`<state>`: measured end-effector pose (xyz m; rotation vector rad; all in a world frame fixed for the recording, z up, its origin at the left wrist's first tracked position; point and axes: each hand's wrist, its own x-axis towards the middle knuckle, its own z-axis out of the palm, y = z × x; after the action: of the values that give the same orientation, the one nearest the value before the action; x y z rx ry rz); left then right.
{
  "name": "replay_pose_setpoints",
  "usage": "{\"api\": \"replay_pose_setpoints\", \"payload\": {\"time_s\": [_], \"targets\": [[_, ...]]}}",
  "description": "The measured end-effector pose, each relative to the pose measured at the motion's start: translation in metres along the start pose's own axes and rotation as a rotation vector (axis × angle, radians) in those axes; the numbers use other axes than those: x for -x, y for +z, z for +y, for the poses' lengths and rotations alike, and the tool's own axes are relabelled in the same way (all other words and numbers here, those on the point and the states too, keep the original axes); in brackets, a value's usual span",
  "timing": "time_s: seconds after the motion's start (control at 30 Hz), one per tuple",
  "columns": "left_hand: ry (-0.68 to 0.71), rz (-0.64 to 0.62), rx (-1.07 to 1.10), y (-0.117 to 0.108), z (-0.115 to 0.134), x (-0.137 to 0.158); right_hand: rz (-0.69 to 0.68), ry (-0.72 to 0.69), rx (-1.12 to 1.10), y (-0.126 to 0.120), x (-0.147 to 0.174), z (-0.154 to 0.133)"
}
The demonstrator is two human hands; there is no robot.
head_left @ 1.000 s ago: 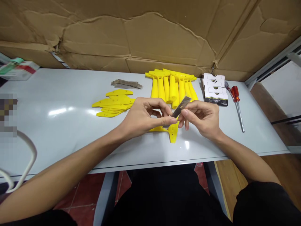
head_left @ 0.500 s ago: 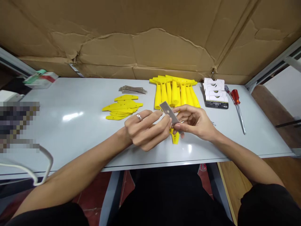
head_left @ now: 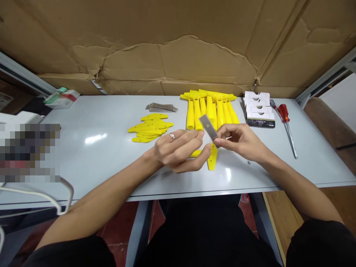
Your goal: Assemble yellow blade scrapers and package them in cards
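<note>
A flat metal scraper blade [head_left: 209, 127] with a small hole is pinched at its lower end between the thumb and fingers of my right hand [head_left: 241, 142]. Close by on the left is my left hand [head_left: 180, 150], ring on one finger, its fingers bent and apart with nothing visible in them. Below the hands a yellow T-shaped scraper handle [head_left: 212, 160] lies on the table, partly hidden by my left fingers. Several flat yellow plates [head_left: 151, 128] are piled left of my hands, and a stack of metal blades [head_left: 161, 107] lies behind them.
More yellow handles [head_left: 210, 105] stand in a row at the back. Right of them are black-and-white printed cards [head_left: 260, 115] and screwdrivers with red handles [head_left: 284, 113]. A small metal piece [head_left: 249, 162] lies near my right wrist. Cardboard [head_left: 194, 59] walls the back; a white cable [head_left: 66, 200] crosses at left.
My left fingers have come away from the blade and opened. My right hand keeps hold of it. The whole view has shifted slightly, with things appearing farther right.
</note>
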<state>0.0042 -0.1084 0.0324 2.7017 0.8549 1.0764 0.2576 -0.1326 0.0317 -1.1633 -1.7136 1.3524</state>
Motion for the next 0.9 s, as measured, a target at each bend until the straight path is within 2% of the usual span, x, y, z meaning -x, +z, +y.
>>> {"api": "replay_pose_setpoints", "payload": {"time_s": [0.1,0.17,0.27,0.37,0.5,0.6,0.67,0.77,0.83,0.9], "targets": [[0.211,-0.055,-0.187,0.012,-0.008,0.004,0.083,0.002,-0.076,-0.013,-0.002,0.001],[0.234,-0.209,-0.208,0.018,-0.006,0.003,0.114,-0.006,-0.105,-0.02,-0.002,0.0],[0.113,-0.503,-0.131,0.025,0.005,0.002,0.101,0.016,-0.061,-0.022,-0.002,-0.003],[-0.083,-0.62,-0.024,0.028,0.011,0.002,0.046,0.044,-0.016,-0.019,0.001,-0.005],[-0.345,-0.608,0.179,0.025,0.007,0.003,0.041,0.052,-0.078,-0.016,0.002,-0.004],[-0.491,-0.599,0.297,0.018,0.004,0.003,0.067,0.042,-0.17,-0.016,0.001,-0.001],[-0.545,-0.56,0.36,0.012,0.005,0.0,0.021,0.056,-0.208,-0.014,0.0,0.001],[-0.566,-0.434,0.414,0.004,0.006,-0.006,-0.067,0.06,-0.179,-0.01,-0.002,0.004],[-0.596,-0.348,0.524,0.003,0.004,-0.011,-0.078,0.032,-0.123,-0.007,-0.002,0.006],[-0.622,-0.317,0.669,0.004,0.002,-0.013,-0.05,-0.01,-0.023,-0.003,-0.002,0.01]]}}
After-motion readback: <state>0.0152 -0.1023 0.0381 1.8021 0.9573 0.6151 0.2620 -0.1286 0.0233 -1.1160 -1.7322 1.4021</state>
